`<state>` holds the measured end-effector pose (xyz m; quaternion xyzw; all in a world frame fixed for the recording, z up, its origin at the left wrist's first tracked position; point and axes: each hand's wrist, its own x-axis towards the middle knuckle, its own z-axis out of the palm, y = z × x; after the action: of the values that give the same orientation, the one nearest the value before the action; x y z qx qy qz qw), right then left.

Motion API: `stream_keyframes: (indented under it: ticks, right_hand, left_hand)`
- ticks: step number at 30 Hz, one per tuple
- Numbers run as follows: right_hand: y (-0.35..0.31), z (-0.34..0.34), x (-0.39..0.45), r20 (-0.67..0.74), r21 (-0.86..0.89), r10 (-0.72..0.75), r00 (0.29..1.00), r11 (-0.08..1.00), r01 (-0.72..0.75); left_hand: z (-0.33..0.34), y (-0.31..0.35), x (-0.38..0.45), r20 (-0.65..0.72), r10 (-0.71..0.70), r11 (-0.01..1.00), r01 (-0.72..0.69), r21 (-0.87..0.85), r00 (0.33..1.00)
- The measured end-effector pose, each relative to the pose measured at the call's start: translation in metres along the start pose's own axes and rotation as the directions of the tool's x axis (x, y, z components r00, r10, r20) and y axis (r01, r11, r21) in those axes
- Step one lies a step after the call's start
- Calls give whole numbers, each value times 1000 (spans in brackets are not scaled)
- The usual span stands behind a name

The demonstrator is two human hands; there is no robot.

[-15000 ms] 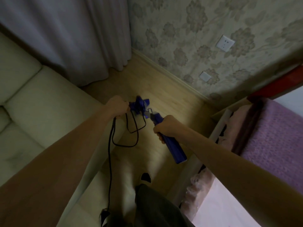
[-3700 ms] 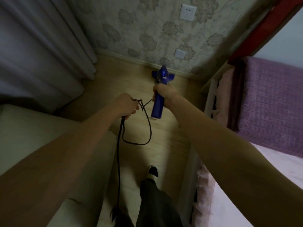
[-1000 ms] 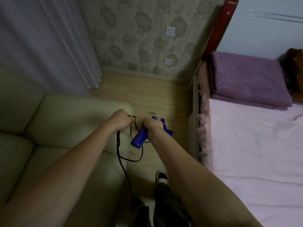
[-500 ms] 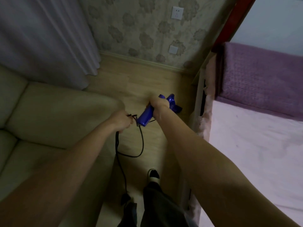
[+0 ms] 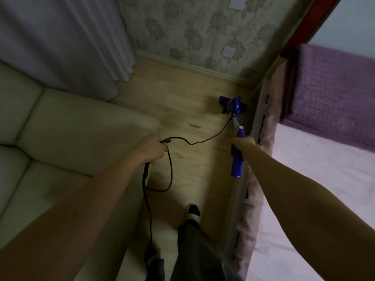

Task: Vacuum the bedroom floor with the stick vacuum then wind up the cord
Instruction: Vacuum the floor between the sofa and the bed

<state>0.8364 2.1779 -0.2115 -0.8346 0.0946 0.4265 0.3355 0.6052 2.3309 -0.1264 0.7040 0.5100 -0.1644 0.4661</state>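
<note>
— Where's open room?
— A wooden floor strip (image 5: 182, 110) between cream sofa (image 5: 77, 130) and pink bed (image 5: 316, 179).
— The vacuum?
— Blue stick vacuum (image 5: 236, 126), head beside the bed; right hand (image 5: 242, 143) clenches its handle, left hand (image 5: 153, 148) grips the black cord (image 5: 170, 169).

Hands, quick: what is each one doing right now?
Left hand: fingers curled round the black cord.
Right hand: gripping the blue stick vacuum by its handle.

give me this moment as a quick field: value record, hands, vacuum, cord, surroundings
left hand: grips the black cord, a loop hanging below
right hand: grips the blue stick vacuum by its handle
vacuum head: on the wood floor, near the wall and bed frame
sofa: left
bed: right, purple blanket on it
cord state: not yet wound
</note>
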Motion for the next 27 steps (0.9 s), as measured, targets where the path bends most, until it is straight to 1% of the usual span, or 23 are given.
stream_keyframes:
  ticks: [4,8,13,17,21,23,25,27]
  right_hand:
    - [26,-7,-17,12,-24,5,1000,1000,-4]
    - [65,9,-60,52,-9,19,998,1000,-18]
    - [121,32,-138,64,-13,33,997,999,-32]
    - [165,40,-212,88,-31,42,995,999,-40]
    - [205,45,-278,155,-28,47,987,999,-43]
    - [217,47,-301,199,-16,60,978,998,-58]
    - [228,49,-320,219,6,62,974,998,-65]
    - [243,53,-335,205,-10,58,977,998,-57]
  left_hand:
    - [-3,-11,-8,-14,28,999,-28,20,1000]
    - [-2,-30,-28,-5,73,996,-73,47,997]
    - [-2,-63,-64,5,134,987,-134,83,991]
    - [-5,-95,-103,-13,200,974,-197,114,980]
    - [0,-123,-139,29,255,957,-257,134,966]
    - [5,-130,-151,57,257,954,-263,141,965]
    - [11,-135,-162,87,262,950,-273,154,961]
    - [16,-136,-172,110,277,942,-293,164,954]
